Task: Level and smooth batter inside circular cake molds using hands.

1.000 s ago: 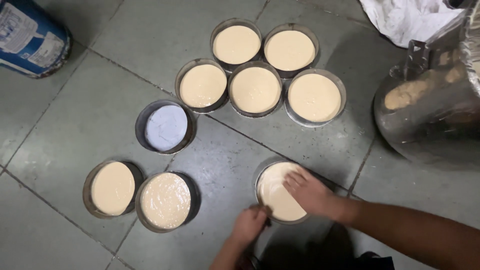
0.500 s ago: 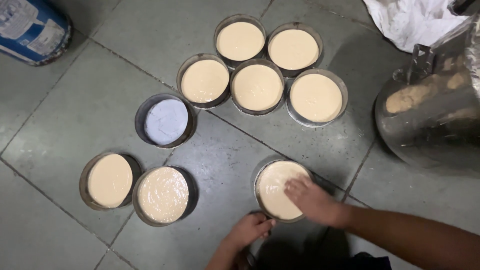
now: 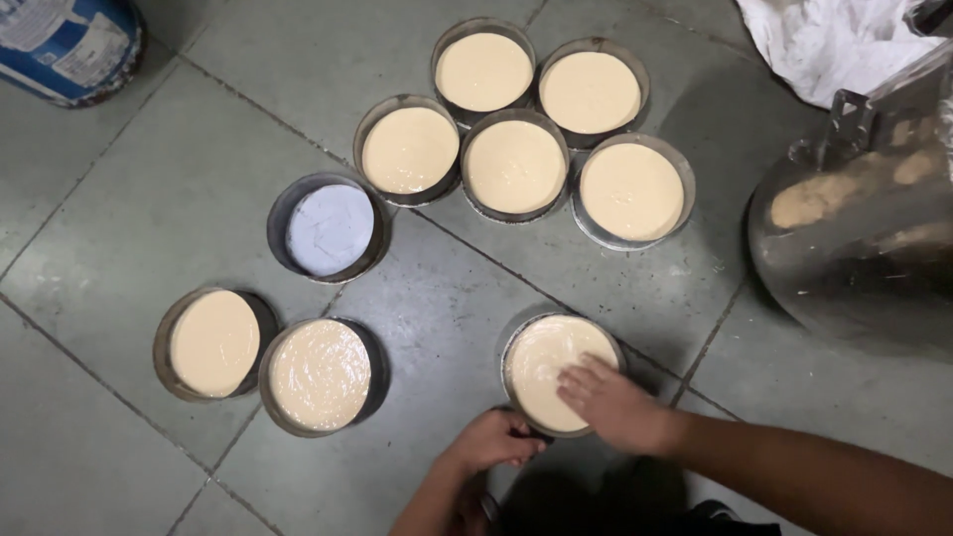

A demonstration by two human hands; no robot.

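A big steel mixing bowl (image 3: 864, 228) sits at the right on the grey tiled floor (image 3: 119, 228), its outside smeared with batter, and a white cloth (image 3: 824, 40) lies bunched behind it. A blue drum (image 3: 65, 40) stands at the far left corner.

Nine round tins are set out on the floor. Five filled tins (image 3: 516, 159) cluster at the top, touching one another, their pale batter level and smooth. Two more filled tins (image 3: 268, 362) sit side by side at lower left; the right one of that pair looks rougher on top. One lined tin (image 3: 330, 228) between the groups holds only a white paper liner (no batter in it yet), so by my reckoning that one remains to be filled.

The near tin (image 3: 561, 372) is the one in hand. The right hand (image 3: 611, 402) lies flat on its batter, fingers spread, gripping nothing. The left hand (image 3: 496, 439) curls at the tin's near rim, steadying it. This surface looks streaked, so smoothing seems unfinished.
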